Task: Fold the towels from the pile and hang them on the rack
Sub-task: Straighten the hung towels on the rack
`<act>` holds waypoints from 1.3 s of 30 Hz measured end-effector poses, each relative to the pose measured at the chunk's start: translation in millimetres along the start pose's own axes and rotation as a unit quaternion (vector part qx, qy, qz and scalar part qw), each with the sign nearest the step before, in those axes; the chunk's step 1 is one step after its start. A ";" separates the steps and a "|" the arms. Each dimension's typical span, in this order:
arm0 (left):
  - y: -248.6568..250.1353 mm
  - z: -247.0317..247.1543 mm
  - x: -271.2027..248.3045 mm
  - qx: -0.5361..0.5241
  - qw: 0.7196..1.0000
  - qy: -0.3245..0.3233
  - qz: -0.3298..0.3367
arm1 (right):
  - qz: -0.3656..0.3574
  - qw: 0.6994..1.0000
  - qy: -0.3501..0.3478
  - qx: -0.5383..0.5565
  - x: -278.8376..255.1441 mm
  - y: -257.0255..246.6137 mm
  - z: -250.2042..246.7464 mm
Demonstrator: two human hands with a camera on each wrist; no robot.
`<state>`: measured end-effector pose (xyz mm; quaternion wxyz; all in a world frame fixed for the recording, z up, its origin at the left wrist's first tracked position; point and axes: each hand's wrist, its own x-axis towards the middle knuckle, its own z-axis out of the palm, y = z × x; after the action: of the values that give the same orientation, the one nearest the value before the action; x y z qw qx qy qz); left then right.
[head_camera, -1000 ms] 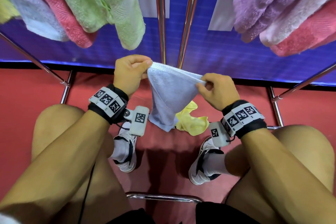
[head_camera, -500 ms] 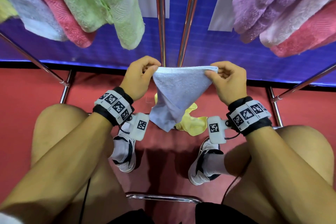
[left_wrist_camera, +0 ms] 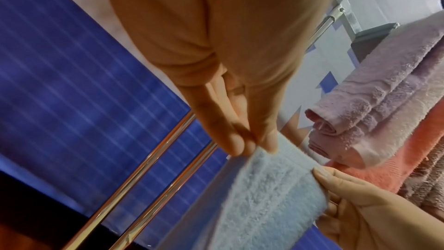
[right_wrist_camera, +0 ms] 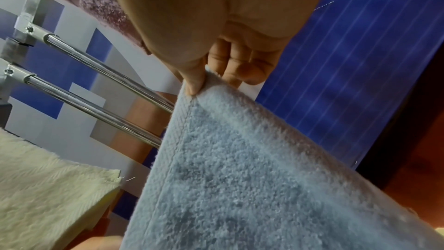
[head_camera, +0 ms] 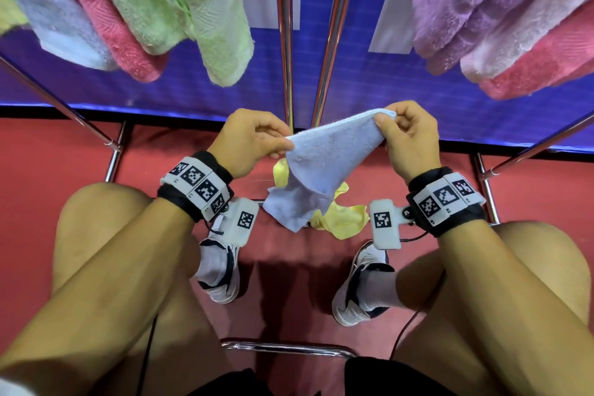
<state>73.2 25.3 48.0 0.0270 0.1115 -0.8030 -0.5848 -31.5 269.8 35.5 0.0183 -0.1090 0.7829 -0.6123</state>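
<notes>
The left hand (head_camera: pixel 254 141) pinches one top corner of a light blue towel (head_camera: pixel 324 164) between thumb and fingertips, and the right hand (head_camera: pixel 408 138) pinches the other top corner, held a little higher, so the upper edge slopes up toward the right. In the left wrist view the left thumb and fingers (left_wrist_camera: pixel 230 140) are pressed together on the towel's hem, with the right hand's thumb clamped on the hem just beside them; in the right wrist view the right thumb and forefinger nip the very corner while the other fingers curl into the palm. The towel hangs from both hands in a narrowing drape between the person's knees, its lower end reaching down to the red floor (head_camera: pixel 64 154) in front of a crumpled yellow towel (head_camera: pixel 340 219) that lies there. Just behind the hands two chrome rack bars (head_camera: pixel 284 26) run up the middle of the head view against a blue panel (head_camera: pixel 369 80). Folded towels already hang from the rack on either side: pale blue, pink and green (head_camera: pixel 212 19) ones on the left, purple (head_camera: pixel 475 0), white and pink ones on the right. The person sits with both shoes (head_camera: pixel 221 270) on the floor below the hands.
</notes>
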 end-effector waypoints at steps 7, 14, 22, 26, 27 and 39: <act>-4.3 -1.0 -0.6 0.079 0.996 -0.048 0.018 | -0.018 1.000 0.005 -0.018 -0.8 0.7 2.9; 6.8 -9.0 -5.5 0.006 0.994 0.083 0.071 | -0.033 0.999 -0.012 0.003 -6.5 -16.0 5.5; 63.4 -31.0 -32.1 -0.004 0.981 0.150 0.123 | -0.093 0.995 -0.017 0.017 -15.3 -81.2 -8.2; 118.6 -49.6 -43.7 -0.018 0.972 0.169 0.160 | -0.141 0.989 -0.007 0.033 -12.6 -135.1 -22.4; 134.0 -54.1 -46.9 -0.024 0.969 0.174 0.173 | -0.156 0.987 -0.003 0.036 -12.0 -149.9 -26.7; 315.9 -106.8 -79.5 -0.067 0.928 0.192 0.313 | -0.293 0.954 0.058 0.037 0.1 -328.7 -92.8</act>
<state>122.7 34.3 387.1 0.3703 -0.0373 -0.7351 -0.5667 2.1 283.9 375.1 -0.2032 -0.2967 0.6932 -0.6246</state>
